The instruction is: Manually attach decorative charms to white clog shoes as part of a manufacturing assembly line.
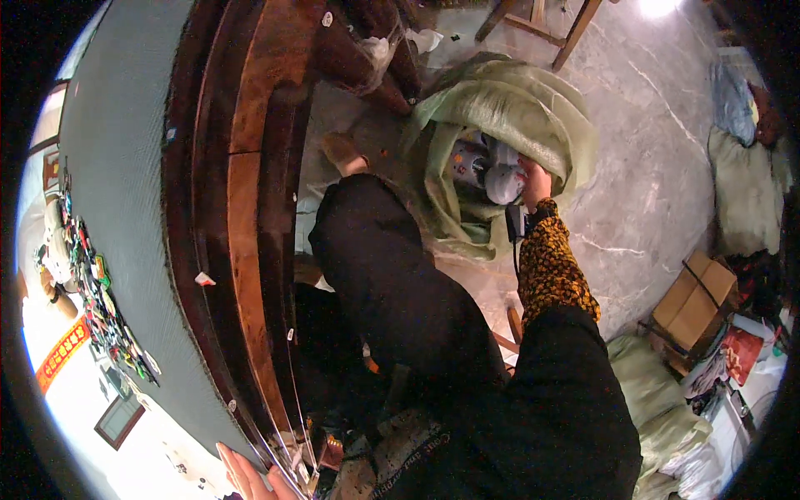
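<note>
Pale grey bundle (505,183) lies inside the mouth of a green woven sack (533,100), toward the sack's right side, next to a darker bundle with small orange marks (468,162). The right hand (536,183) reaches into the sack over its right rim, its fingers at the pale bundle; their tips are hidden, so I cannot tell whether they grasp it. The left hand (250,479) shows only partly, far below and left of the sack, by the edge of the bench (133,167); I cannot tell whether it holds anything. The sack's weave is thin and slightly shiny, its mouth rolled into thick, loose folds around a roughly oval opening, while the pale bundle looks smooth and rounded. Left of the sack, the bench has a flat grey top and a stepped, dark brown wooden edge, and a brown shoe (343,154) stands between them. Wooden stool legs (575,33) stand just beyond the sack. To its right, grey floor with white veins (642,167) gives open room as far as a pale green heap (742,196) and, lower down, a brown cardboard box (694,300) with a dark strap.
</note>
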A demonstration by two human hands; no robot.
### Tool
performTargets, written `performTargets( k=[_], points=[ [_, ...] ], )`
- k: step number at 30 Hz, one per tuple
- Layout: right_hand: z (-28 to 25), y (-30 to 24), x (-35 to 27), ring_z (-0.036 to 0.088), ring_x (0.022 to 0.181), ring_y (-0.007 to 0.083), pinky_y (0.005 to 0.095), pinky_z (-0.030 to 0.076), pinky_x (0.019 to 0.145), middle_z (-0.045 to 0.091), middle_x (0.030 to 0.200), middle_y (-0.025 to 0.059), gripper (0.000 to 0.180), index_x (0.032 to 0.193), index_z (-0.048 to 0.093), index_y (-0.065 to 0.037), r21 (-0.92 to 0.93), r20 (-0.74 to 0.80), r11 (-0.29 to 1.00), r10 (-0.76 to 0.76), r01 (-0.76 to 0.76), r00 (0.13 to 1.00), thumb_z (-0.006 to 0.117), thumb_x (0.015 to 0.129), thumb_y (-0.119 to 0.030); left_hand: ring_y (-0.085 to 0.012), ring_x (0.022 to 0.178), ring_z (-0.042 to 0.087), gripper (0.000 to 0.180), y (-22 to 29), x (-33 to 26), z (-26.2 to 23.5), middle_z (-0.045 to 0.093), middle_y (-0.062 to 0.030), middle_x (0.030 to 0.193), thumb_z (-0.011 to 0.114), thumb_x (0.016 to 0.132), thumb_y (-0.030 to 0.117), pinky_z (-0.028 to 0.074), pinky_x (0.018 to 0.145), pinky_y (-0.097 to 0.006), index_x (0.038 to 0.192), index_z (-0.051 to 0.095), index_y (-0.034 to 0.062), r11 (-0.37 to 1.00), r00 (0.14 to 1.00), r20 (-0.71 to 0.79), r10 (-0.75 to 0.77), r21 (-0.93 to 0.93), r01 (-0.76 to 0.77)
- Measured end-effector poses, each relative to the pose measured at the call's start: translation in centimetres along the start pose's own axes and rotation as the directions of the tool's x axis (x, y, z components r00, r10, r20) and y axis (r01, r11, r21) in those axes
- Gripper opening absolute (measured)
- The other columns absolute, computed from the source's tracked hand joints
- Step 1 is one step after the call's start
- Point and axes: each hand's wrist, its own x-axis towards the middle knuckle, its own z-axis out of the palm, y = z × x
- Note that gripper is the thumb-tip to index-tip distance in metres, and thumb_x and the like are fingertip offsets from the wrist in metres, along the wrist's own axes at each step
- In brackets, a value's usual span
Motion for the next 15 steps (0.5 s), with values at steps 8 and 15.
performTargets(
  k=[8, 15],
  points=[
    [-4.7, -7.1, -3.6, 0.056, 0.082, 0.0108, 0.0242, 0.042, 0.071, 0.065, 0.091, 0.0029, 0.026, 0.094, 0.067, 0.000, 0.025, 0.204, 0.997, 0.065, -0.071, 0.977, 0.052, 0.085, -0.019, -0.0502, 0.122, 0.043, 0.051, -0.8, -0.3, 0.7, 0.044, -0.0376, 0.129, 0.058, 0.073, -0.007, 0.034, 0.105, -0.050, 0.122, 0.048, -0.0183, 0.999, 1.000, -0.010, -0.016, -0.045, 0.016],
    [-2.9, -17.5, -11.3, 0.054, 0.081, 0.0112, 0.0242, 0.042, 0.076, 0.064, 0.089, 0.0026, 0.023, 0.091, 0.066, 0.002, 0.107, 0.368, 0.992, -0.108, 0.073, 0.924, 0.049, 0.083, -0.012, -0.0445, 0.125, 0.042, 0.053, -1.6, -1.1, 0.8, 0.042, -0.0317, 0.134, 0.058, 0.080, 0.002, 0.030, 0.106, -0.050, 0.129, 0.043, -0.0131, 0.999, 0.999, 0.022, -0.030, 0.026, 0.030]
  ],
)
